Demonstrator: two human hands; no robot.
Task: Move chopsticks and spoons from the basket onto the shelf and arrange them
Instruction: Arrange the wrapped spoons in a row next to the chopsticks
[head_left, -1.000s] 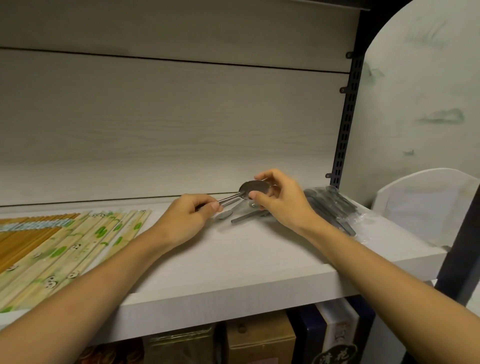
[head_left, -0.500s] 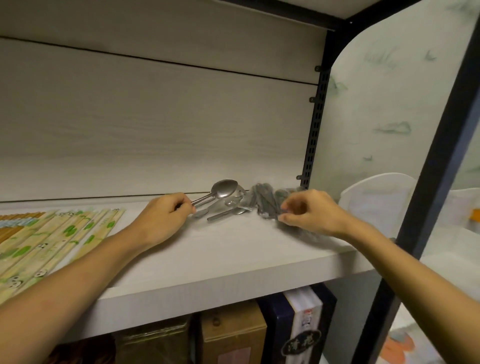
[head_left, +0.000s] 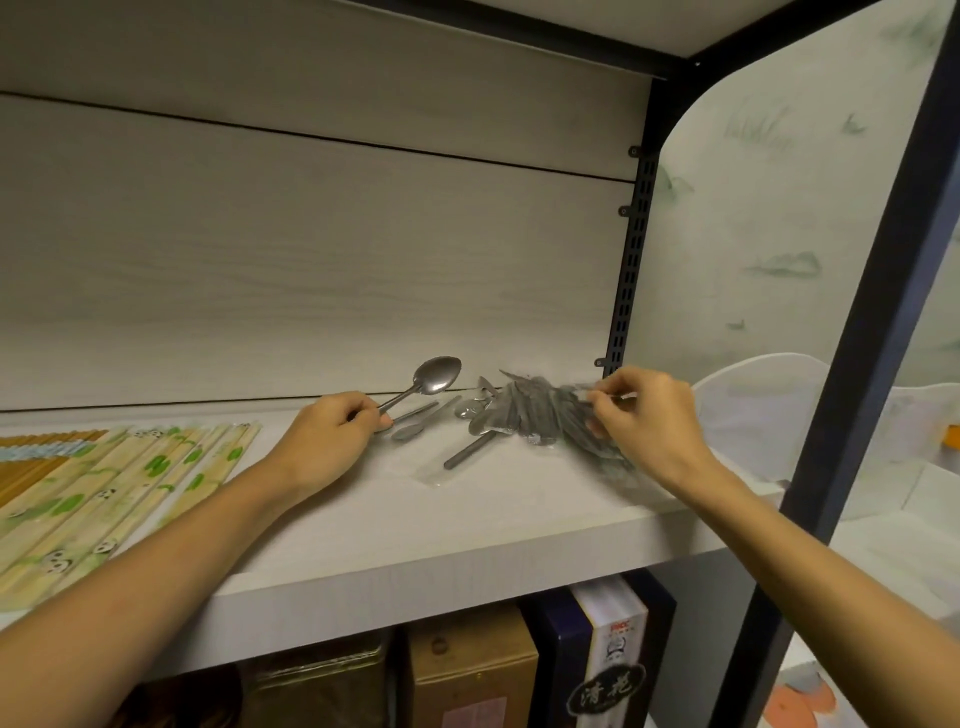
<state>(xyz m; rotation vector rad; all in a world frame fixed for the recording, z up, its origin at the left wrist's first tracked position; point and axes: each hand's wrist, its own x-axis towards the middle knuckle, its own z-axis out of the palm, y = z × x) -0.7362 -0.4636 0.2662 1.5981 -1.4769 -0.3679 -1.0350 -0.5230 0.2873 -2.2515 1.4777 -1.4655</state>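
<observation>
Left hand (head_left: 324, 441) curled round the handle of a spoon (head_left: 435, 375), grip pressed tight near the handle's lower end, bowl raised up and to the right of the knuckles, close to the shelf's back panel. Just right of that grip, two more loose spoons (head_left: 415, 427) lying flat on the shelf (head_left: 467, 540), handles angled up toward the back. Right hand (head_left: 649, 423) over the right part of the shelf, fingertips pinching the top edge of a clear bag (head_left: 535, 415) of dark spoons (thumb and forefinger closed on the plastic, the other fingers bent behind). Bag spread out to the left of and under that hand, partly blurred, contents heaped between the two hands; one dark handle (head_left: 467, 451) sticking out toward the shelf's front edge. Exact count inside the bag not readable. Far left on the same shelf, well apart from both hands, chopsticks (head_left: 130, 483) in green-printed paper sleeves laid side by side in a fan, with a plainer brown set (head_left: 31, 462) beside them at the frame's edge. Below the shelf, boxes (head_left: 472, 675) standing upright in a row. White basket (head_left: 753, 415) just beyond the shelf's right end, behind the dark upright post.
</observation>
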